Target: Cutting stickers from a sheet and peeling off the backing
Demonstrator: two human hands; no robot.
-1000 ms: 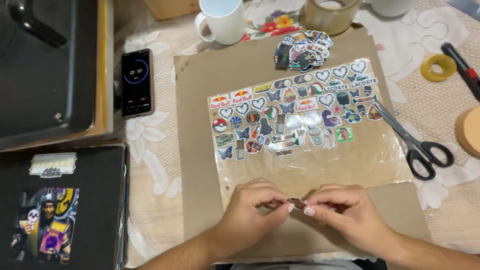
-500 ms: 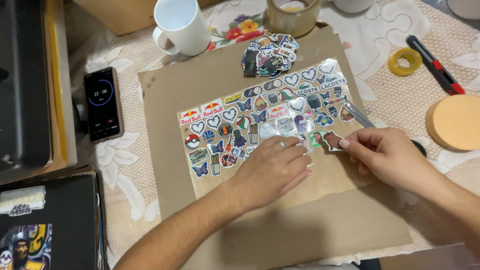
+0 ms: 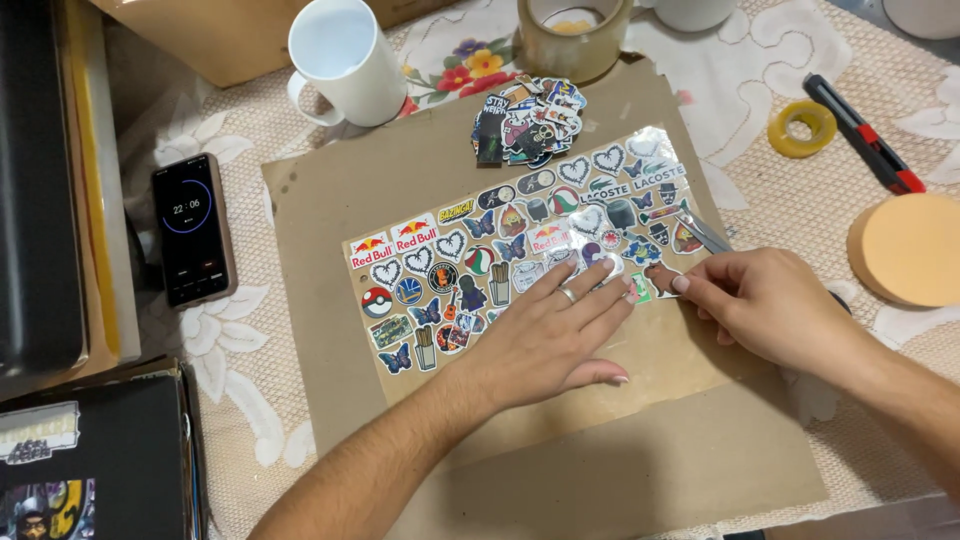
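The cardboard point(image 3: 340, 330) lies under everything you are working on, a firm backing over the lace cloth point(image 3: 740, 110). On it sits the clear sheet point(image 3: 520, 250), already crowded with stickers in rows, so a new one has to go into the gap at its right edge.

Your left hand point(image 3: 545, 335) lies flat on the sheet, fingers spread and straight, gripping nothing; it seems to be there to pin the film so it cannot slide or curl. Your right hand point(image 3: 770, 305) comes in from the right edge with its fingers curled close, thumb and forefinger pinching a small brown sticker point(image 3: 661, 276) and pressing it onto the sheet just beside your left fingertips.

The scissors point(image 3: 705, 235) lie partly under your right hand, blades pointing up-left. The loose sticker pile point(image 3: 525, 120) waits at the cardboard's top edge, near the mug point(image 3: 345, 60) and tape roll point(image 3: 570, 35). The phone point(image 3: 192, 230) lies face up at the left, its timer readable at a glance.
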